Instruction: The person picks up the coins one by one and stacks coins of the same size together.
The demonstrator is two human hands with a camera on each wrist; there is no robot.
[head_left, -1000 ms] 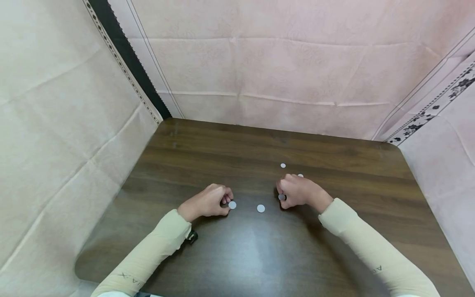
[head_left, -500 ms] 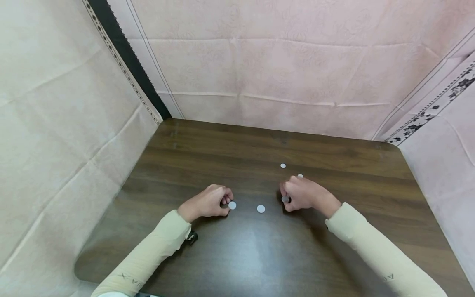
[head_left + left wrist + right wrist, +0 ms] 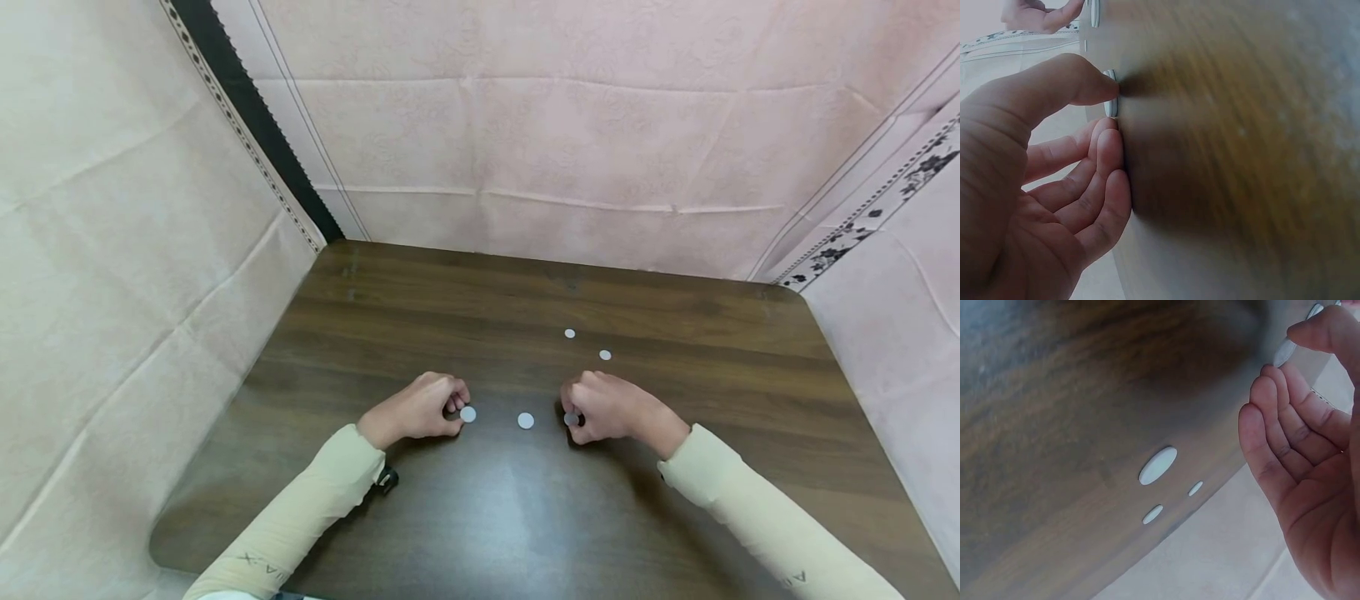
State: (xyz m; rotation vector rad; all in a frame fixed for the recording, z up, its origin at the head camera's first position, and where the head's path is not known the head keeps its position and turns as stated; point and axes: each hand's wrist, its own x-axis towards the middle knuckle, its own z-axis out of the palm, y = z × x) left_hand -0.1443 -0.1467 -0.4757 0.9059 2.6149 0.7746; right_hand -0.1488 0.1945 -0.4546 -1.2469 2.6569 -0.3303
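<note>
In the head view my left hand [image 3: 420,406] rests low at the tabletop, thumb and fingers curled around a small white round disc [image 3: 468,414]. The left wrist view has the thumb on that disc [image 3: 1110,94] with fingertips at its other side, the remaining fingers loosely bent. My right hand [image 3: 609,406] pinches another disc [image 3: 572,418], greyish in shadow, between thumb and fingers close to the wood. From the right wrist that disc [image 3: 1284,352] appears between thumb tip and fingertips. Between the hands a third disc [image 3: 526,421] lies flat.
Two more white discs, a far one [image 3: 570,333] and a nearer one [image 3: 605,355], lie beyond my right hand. The right wrist view also includes a larger-looking disc [image 3: 1158,465]. Pale cloth [image 3: 570,142] hangs around the brown wooden table [image 3: 420,292].
My right hand has shifted toward me with its disc, uncovering the nearer of the two discs behind it. My left hand stays in place.
</note>
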